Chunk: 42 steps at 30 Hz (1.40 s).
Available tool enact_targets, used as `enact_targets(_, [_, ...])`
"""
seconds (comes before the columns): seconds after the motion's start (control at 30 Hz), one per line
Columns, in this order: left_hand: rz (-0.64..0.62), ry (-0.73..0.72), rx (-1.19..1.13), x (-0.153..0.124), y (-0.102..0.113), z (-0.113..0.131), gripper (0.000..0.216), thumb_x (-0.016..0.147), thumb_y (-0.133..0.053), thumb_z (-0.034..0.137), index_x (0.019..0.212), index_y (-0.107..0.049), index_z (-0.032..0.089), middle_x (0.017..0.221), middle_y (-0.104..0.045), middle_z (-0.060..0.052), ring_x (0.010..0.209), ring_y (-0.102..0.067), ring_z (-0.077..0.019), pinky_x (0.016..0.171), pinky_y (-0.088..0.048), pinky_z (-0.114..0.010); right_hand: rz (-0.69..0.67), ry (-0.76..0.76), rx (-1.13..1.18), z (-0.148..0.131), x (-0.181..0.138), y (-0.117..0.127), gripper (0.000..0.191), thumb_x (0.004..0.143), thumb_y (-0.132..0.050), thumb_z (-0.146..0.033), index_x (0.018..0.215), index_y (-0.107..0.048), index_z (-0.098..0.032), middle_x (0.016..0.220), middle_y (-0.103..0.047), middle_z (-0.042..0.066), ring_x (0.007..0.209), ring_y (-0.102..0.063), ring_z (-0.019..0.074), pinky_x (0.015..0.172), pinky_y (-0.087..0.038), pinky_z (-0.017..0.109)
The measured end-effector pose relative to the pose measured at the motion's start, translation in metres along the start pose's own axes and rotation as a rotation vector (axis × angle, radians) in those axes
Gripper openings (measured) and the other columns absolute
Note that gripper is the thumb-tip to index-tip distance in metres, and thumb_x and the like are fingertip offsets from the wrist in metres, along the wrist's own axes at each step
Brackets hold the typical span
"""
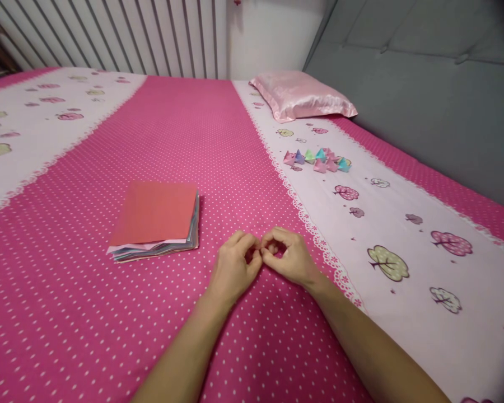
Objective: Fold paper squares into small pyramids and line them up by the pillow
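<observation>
Pink cotton-like bedding (201, 134), dotted in white, spreads beneath both hands and carries everything around them. The left hand (237, 263) and the right hand (290, 258) meet over it, nearly touching at the fingertips. Each grip is drawn together, thumb against fingers in a small loop; I cannot tell whether anything is pinched between. From the hands, a square paper stack (154, 215) lies between nine and ten o'clock, its orange-red sheet on top and uneven edges below. At one o'clock, small folded paper pieces (320, 165) in pink, purple, green and blue cluster on a pale printed band. Beyond them, between twelve and one, rests a shiny pink pillow (300, 95), near the grey padded headboard (424, 106).
</observation>
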<state>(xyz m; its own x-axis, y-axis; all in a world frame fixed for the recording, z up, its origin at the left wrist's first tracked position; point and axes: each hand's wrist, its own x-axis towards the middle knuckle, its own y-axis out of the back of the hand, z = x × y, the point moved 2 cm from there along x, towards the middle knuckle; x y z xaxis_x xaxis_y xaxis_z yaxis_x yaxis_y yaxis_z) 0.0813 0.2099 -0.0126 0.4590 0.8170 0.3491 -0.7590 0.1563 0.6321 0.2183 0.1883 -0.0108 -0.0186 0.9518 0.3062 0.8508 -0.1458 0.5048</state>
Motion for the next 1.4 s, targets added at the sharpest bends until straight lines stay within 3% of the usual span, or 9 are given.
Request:
enact_targets(0.47, [0.053, 0.008, -0.037, 0.002, 0.002, -0.001, 0.01, 0.071, -0.051, 0.007, 0.068, -0.054, 0.016, 0.068, -0.052, 0.0, 0.063, -0.049, -0.0115, 0.059, -0.038, -0.022, 0.081, 0.026, -0.01, -0.001, 0.0, 0.001, 0.01, 0.063, -0.053, -0.009, 0.062, -0.058, -0.017, 0.062, -0.058, 0.0, 0.057, -0.054, 0.0116, 0.054, -0.045, 0.022])
enact_targets(0.8, [0.052, 0.168, -0.14, 0.002, 0.004, -0.004, 0.009, 0.066, -0.051, 0.008, 0.065, -0.055, 0.016, 0.062, -0.056, 0.002, 0.052, -0.047, -0.0087, 0.05, -0.037, -0.02, 0.137, -0.017, 0.031, 0.0, 0.0, 0.004, 0.008, 0.06, -0.053, -0.01, 0.061, -0.056, -0.016, 0.061, -0.059, 0.001, 0.054, -0.054, 0.0117, 0.051, -0.045, 0.022])
enact_targets(0.97, [0.003, 0.258, -0.235, 0.001, 0.001, -0.008, 0.006, 0.066, -0.052, 0.012, 0.066, -0.056, 0.016, 0.056, -0.056, 0.003, 0.048, -0.048, -0.0087, 0.047, -0.037, -0.019, 0.073, -0.061, 0.047, 0.001, -0.001, 0.002, 0.008, 0.062, -0.051, -0.01, 0.062, -0.056, -0.017, 0.059, -0.059, 0.0, 0.051, -0.052, 0.01, 0.048, -0.043, 0.02])
enact_targets(1.23, [-0.026, 0.23, -0.226, 0.001, -0.002, -0.011, 0.008, 0.066, -0.051, 0.012, 0.068, -0.057, 0.016, 0.058, -0.056, 0.002, 0.051, -0.051, -0.0096, 0.049, -0.039, -0.02, -0.048, 0.01, -0.031, -0.001, -0.004, 0.0, 0.013, 0.065, -0.055, -0.011, 0.076, -0.06, -0.017, 0.061, -0.06, -0.001, 0.052, -0.053, 0.0099, 0.053, -0.045, 0.021])
enact_targets(1.4, [-0.03, 0.248, -0.222, 0.0, -0.002, -0.01, 0.007, 0.066, -0.051, 0.014, 0.07, -0.057, 0.016, 0.057, -0.056, 0.002, 0.05, -0.052, -0.0102, 0.049, -0.04, -0.02, -0.045, 0.009, -0.067, 0.0, -0.003, -0.001, 0.007, 0.066, -0.056, -0.012, 0.068, -0.059, -0.017, 0.061, -0.059, -0.001, 0.052, -0.053, 0.0099, 0.053, -0.045, 0.022])
